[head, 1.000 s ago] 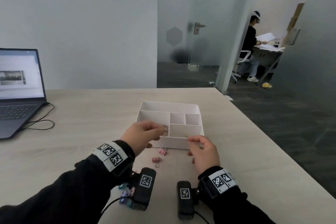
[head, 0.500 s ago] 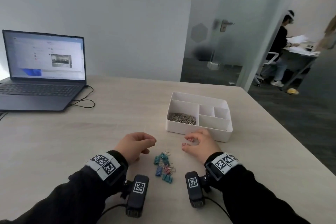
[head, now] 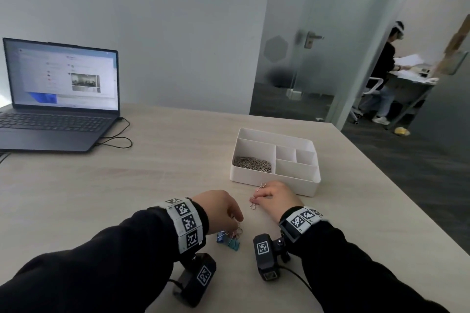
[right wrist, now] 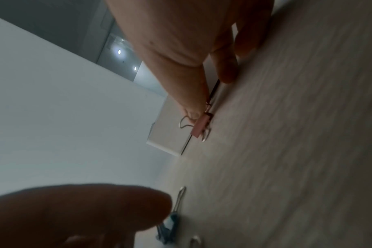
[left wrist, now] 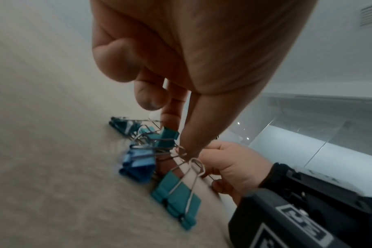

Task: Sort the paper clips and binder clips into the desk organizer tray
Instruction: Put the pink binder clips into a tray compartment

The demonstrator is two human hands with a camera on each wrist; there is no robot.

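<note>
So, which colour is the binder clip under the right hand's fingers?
Pink. The binder clip at the right hand shows best in the right wrist view.

Desk organizer tray [head: 273, 183] sits on the table [head: 127, 185] toward its right edge, just behind the two hands. Paper clips [head: 252, 164] lie in the tray's large left compartment. The right hand [head: 276, 201] rests on the table touching the tray's near wall, with a binder clip [right wrist: 201, 127] at its fingertips. The left hand [head: 218, 211] lies left of the right hand, over a cluster of binder clips [left wrist: 151, 161] nearer the table's near edge. A laptop [head: 58, 94] stands at the table's far left corner, its cable [head: 117, 140] trailing to its right.
</note>
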